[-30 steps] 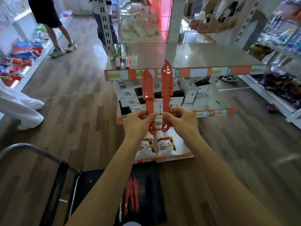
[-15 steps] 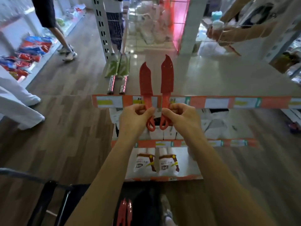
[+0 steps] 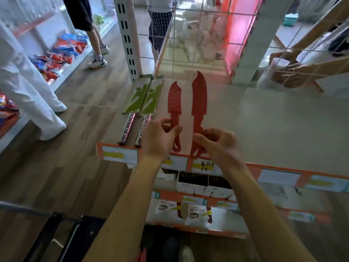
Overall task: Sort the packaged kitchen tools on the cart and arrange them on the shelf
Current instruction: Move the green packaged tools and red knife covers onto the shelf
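Shop aisle with wood-look flooring, and a pale top shelf fills the middle of the view, its orange price strip running along the front edge. Two red knives lie flat there, points toward 12 o'clock. The left hand pinches the handle of the shorter red knife between thumb and fingertips; the right hand pinches the handle of the longer red knife in the same way, other fingers curled. Both handle ends reach out over the price strip. At 10 o'clock from the hands lie two green-sleeved knives with steel handles, just beside the shorter red one.

The likeliest trouble, as I judge it, is at release: with the handle ends overhanging the front edge, a knife let go too near the lip could tip off toward the boxed stock on the lower shelves. Sliding the left one sideways could also nudge the green pair out of line. Only a dark corner of the cart shows at 7 o'clock; what remains on it cannot be told.
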`<state>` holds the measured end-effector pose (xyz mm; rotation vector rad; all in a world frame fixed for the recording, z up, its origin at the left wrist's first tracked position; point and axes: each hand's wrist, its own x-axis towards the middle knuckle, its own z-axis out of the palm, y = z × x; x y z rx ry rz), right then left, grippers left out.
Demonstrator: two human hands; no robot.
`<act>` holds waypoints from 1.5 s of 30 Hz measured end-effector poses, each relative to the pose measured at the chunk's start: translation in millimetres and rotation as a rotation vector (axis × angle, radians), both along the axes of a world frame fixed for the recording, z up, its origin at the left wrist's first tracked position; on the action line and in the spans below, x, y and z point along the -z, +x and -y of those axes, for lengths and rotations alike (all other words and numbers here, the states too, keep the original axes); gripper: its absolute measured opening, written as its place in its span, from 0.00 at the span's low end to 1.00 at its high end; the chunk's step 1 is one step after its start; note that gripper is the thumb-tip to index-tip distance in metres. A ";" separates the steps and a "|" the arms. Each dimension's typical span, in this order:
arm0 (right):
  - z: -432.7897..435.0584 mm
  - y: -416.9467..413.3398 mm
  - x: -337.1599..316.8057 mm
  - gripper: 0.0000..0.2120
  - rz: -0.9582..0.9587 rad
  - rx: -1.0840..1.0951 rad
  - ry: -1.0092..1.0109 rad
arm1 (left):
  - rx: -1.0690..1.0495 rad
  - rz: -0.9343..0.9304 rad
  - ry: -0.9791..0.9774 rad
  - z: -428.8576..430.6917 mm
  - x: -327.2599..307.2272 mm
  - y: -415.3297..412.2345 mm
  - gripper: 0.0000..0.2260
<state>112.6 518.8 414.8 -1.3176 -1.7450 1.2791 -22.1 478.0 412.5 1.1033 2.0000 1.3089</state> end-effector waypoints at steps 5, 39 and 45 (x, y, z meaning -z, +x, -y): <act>-15.2 -5.6 2.6 0.07 -0.037 0.025 -0.037 | 0.008 0.035 0.000 -8.3 3.6 -2.7 0.09; -14.5 -0.7 1.6 0.05 0.427 0.083 0.337 | 0.075 -0.391 -0.136 -7.9 5.4 -0.9 0.12; -11.6 -7.9 -2.0 0.05 0.549 0.011 0.430 | 0.087 -0.383 -0.138 -7.5 4.8 0.0 0.13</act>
